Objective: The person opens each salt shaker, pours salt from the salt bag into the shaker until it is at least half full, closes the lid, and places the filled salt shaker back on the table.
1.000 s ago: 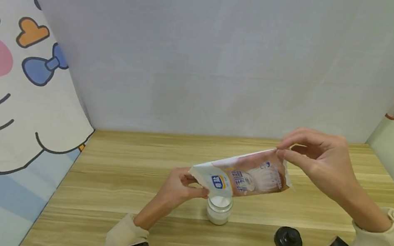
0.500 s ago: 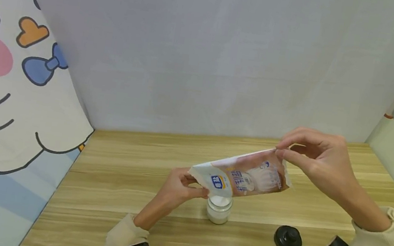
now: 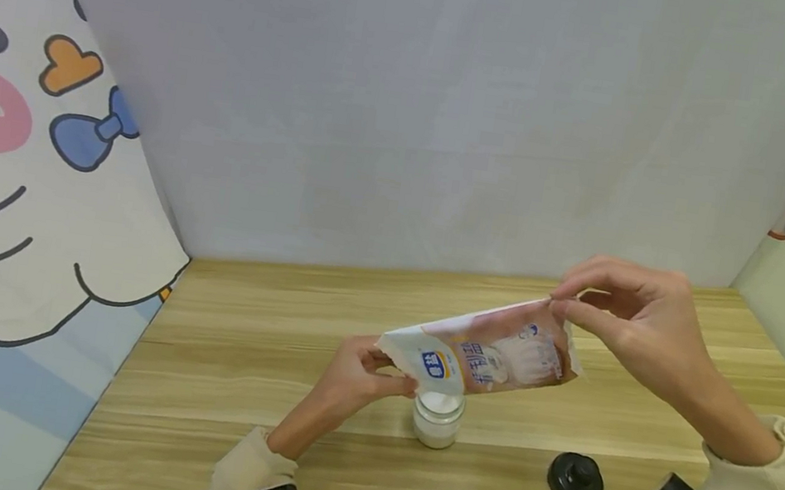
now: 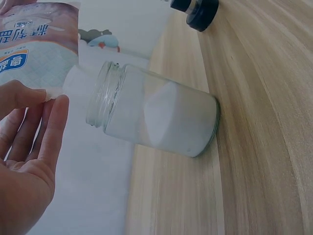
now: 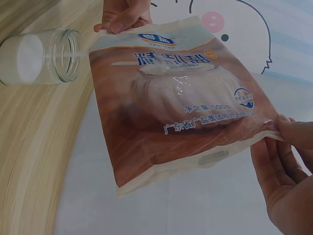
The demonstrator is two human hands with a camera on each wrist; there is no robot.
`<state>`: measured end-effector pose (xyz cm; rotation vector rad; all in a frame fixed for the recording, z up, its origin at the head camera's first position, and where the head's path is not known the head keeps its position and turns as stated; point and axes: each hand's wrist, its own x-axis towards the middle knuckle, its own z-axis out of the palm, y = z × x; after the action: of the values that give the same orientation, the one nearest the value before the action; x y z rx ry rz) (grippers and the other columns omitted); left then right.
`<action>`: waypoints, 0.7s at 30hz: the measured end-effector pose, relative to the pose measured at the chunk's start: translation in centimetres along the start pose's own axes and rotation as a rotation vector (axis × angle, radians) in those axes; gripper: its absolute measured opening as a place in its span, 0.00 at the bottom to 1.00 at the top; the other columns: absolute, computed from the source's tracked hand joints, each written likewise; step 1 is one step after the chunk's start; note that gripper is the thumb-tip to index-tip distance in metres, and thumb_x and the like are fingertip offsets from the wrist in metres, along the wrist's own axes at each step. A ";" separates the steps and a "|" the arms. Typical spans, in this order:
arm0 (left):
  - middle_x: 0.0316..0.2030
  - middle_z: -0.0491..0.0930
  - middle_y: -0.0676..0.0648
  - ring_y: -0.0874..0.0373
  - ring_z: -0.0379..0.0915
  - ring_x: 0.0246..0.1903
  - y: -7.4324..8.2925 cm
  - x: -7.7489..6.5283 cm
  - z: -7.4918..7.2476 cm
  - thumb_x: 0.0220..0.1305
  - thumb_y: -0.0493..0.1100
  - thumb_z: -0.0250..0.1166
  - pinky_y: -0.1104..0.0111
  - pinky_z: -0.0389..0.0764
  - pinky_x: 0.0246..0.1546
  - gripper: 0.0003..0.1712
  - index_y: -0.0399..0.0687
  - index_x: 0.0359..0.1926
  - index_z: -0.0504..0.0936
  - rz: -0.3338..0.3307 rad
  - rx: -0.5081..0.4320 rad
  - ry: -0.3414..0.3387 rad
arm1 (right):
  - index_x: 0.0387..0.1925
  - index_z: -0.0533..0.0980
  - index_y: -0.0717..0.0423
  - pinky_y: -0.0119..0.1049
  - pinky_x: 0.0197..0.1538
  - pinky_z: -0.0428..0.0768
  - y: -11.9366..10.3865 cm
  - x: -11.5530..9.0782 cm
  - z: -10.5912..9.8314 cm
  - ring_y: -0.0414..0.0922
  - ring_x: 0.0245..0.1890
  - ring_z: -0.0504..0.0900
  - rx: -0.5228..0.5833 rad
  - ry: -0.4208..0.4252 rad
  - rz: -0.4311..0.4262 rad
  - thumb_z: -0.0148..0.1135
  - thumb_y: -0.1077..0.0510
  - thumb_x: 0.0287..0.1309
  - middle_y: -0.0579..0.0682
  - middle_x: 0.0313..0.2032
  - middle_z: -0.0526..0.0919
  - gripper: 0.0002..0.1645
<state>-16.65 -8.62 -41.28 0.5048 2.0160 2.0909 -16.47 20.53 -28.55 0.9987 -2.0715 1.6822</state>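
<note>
A brown and pale-blue salt bag (image 3: 490, 351) is held tilted above a glass jar (image 3: 435, 427), its pale end lower. My left hand (image 3: 353, 378) pinches the lower end near the jar's mouth. The upper far corner is pinched between thumb and fingers of my right hand (image 3: 641, 322). In the left wrist view, white salt streams from the bag's corner into the open jar (image 4: 156, 110). Heaped salt (image 4: 164, 115) fills part of the jar, sloping to a peak. The right wrist view shows the bag's printed front (image 5: 181, 98) and the jar beyond it.
A black knobbed lid (image 3: 575, 481) lies on the wooden table (image 3: 251, 393), right of the jar. Dark wrist cameras sit on both sleeves. A grey-white wall (image 3: 416, 131) rises behind the table, with cartoon-printed panels (image 3: 48, 230) at the sides.
Both hands and the bag stay nearly still over the jar. The whole head view shifts very slightly.
</note>
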 end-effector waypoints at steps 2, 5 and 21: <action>0.39 0.83 0.38 0.39 0.78 0.40 0.0 0.0 0.0 0.48 0.25 0.68 0.55 0.84 0.39 0.19 0.31 0.45 0.81 -0.003 -0.002 -0.001 | 0.30 0.81 0.67 0.27 0.42 0.82 0.0 0.0 0.0 0.44 0.34 0.80 0.017 -0.004 -0.006 0.62 0.81 0.47 0.56 0.32 0.82 0.11; 0.39 0.83 0.38 0.37 0.77 0.41 -0.1 0.1 0.0 0.48 0.25 0.68 0.55 0.84 0.39 0.19 0.31 0.45 0.81 -0.002 0.003 -0.003 | 0.30 0.81 0.67 0.29 0.42 0.82 0.0 0.0 0.0 0.44 0.34 0.80 0.015 0.002 0.008 0.62 0.81 0.47 0.57 0.32 0.82 0.11; 0.39 0.83 0.37 0.36 0.78 0.41 -0.1 0.0 0.0 0.47 0.25 0.68 0.55 0.84 0.39 0.19 0.30 0.45 0.81 -0.016 -0.010 0.007 | 0.30 0.81 0.67 0.31 0.42 0.83 -0.1 0.1 0.0 0.45 0.34 0.80 -0.015 0.017 0.056 0.62 0.80 0.46 0.57 0.32 0.81 0.11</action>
<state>-16.67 -8.56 -41.43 0.4786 2.0056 2.0951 -16.51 20.50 -28.44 0.9271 -2.1166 1.6935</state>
